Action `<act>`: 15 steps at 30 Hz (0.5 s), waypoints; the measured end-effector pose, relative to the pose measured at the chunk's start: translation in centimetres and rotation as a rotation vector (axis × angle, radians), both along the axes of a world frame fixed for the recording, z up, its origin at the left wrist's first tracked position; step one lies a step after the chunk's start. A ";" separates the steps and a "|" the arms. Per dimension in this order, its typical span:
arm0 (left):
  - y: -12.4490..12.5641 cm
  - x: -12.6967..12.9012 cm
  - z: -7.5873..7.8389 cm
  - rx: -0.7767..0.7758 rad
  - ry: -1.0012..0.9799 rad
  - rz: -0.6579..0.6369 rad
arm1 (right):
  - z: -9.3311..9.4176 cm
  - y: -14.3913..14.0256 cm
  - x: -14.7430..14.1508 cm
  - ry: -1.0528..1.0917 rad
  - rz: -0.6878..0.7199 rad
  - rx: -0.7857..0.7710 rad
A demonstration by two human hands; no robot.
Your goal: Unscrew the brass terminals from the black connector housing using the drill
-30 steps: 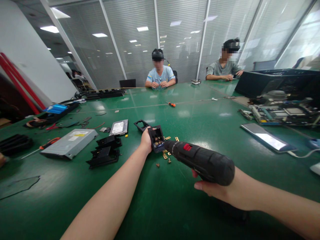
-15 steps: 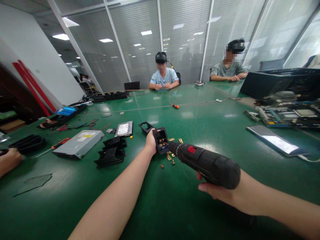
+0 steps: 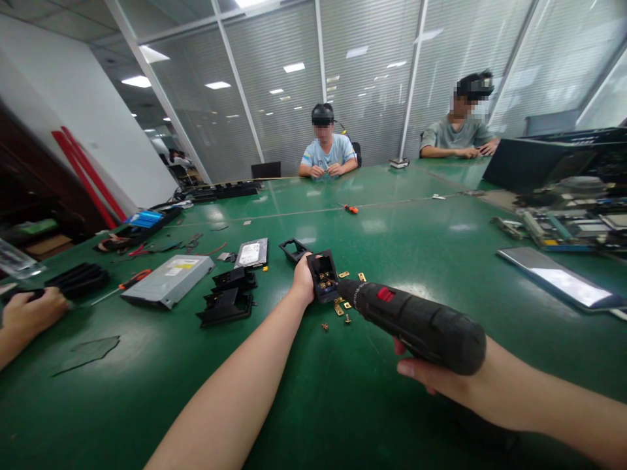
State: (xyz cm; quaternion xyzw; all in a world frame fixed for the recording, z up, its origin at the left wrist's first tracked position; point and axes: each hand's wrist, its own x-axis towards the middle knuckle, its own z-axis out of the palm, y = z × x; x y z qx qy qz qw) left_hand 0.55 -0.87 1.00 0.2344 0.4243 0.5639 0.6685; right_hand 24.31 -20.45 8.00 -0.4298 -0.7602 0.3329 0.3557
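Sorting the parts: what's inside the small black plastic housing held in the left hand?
Inside the small black plastic housing, brass-coloured metal contacts show. The black electric screwdriver tip covers its lower edge; deeper parts are hidden.

Table (image 3: 147,391): green, smooth, glossy, throwing back the ceiling lights. Power screwdriver (image 3: 416,323): black plastic, matt, finely textured, with a shiny red button. Small housing (image 3: 323,275): black plastic, brass-coloured metal inside. Loose clips (image 3: 340,307): brassy metal. Disc drive (image 3: 169,281): dull grey sheet metal with a paper label.

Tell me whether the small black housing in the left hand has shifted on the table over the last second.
No. The black housing sits just as close to the brass pieces and black frame; only the camera's view has shifted.
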 end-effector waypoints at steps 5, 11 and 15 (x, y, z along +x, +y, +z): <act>0.0 0.0 0.0 -0.006 -0.001 0.025 | 0.5 -0.5 -0.1 -0.051 -0.029 -0.061; -0.1 0.0 -0.1 0.006 0.005 -0.006 | 0.7 -0.4 -0.4 -0.043 -0.036 -0.034; -0.1 0.0 0.1 -0.009 0.004 -0.009 | 0.3 -0.2 -0.2 -0.019 -0.017 0.003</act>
